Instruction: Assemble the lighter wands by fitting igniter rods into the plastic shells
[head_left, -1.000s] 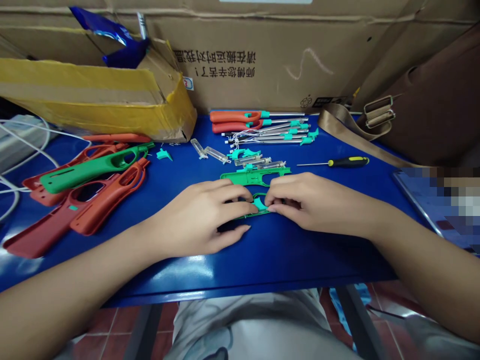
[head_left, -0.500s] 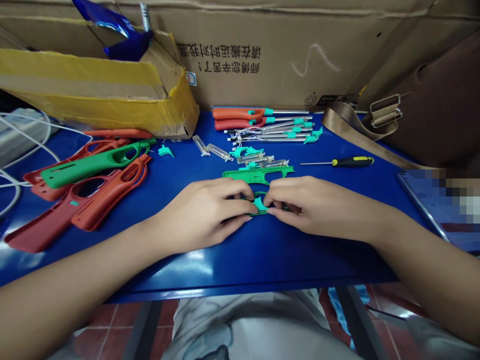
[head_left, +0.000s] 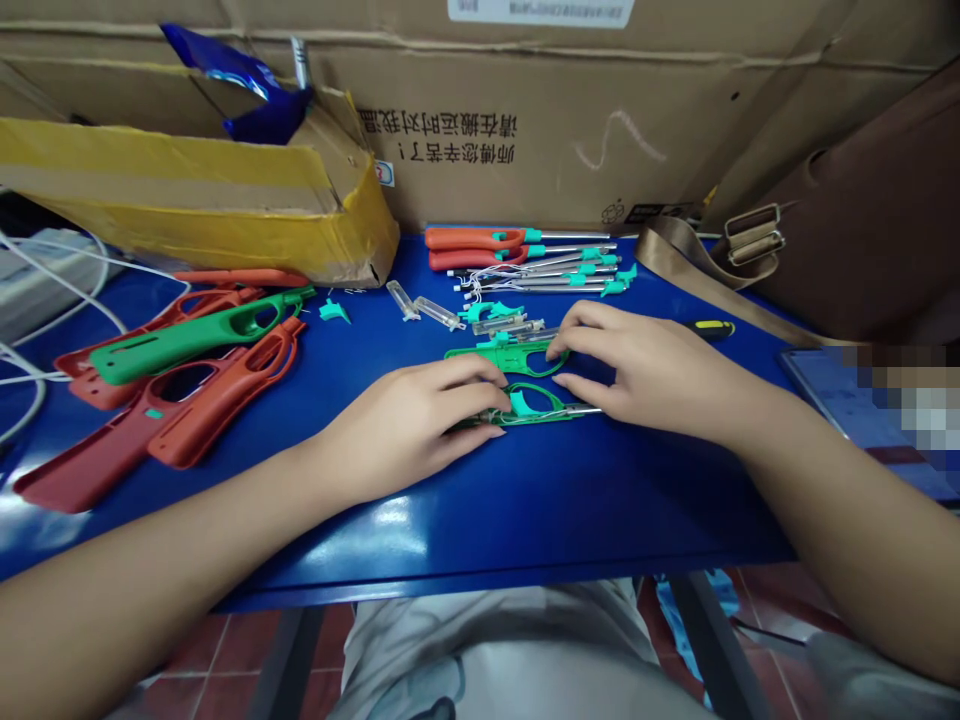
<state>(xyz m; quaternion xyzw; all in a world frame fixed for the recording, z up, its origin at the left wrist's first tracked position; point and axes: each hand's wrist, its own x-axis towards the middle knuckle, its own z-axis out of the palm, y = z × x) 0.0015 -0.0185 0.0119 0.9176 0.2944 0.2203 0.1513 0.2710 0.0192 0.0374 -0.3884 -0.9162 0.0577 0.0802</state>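
Note:
My left hand (head_left: 420, 425) lies on the blue table (head_left: 525, 510), its fingers closed over the left end of a green plastic shell half (head_left: 544, 408) fitted with a teal trigger and a thin metal tube. My right hand (head_left: 645, 368) hovers just behind it with fingers spread, fingertips touching a second green shell half (head_left: 510, 356). Small clear tubes with teal pieces (head_left: 502, 318) lie right behind that shell.
Orange and green shell halves (head_left: 180, 375) are piled at the left. Assembled orange-handled rods (head_left: 525, 258) lie at the back. A yellow-taped carton (head_left: 202, 200), white cables (head_left: 37, 300), a screwdriver (head_left: 709, 327), a brown strap (head_left: 697, 265) and a big cardboard box (head_left: 570, 110) surround the table.
My right hand let go of the near green shell and moved back and up to the second green shell. The left hand stayed on the near shell.

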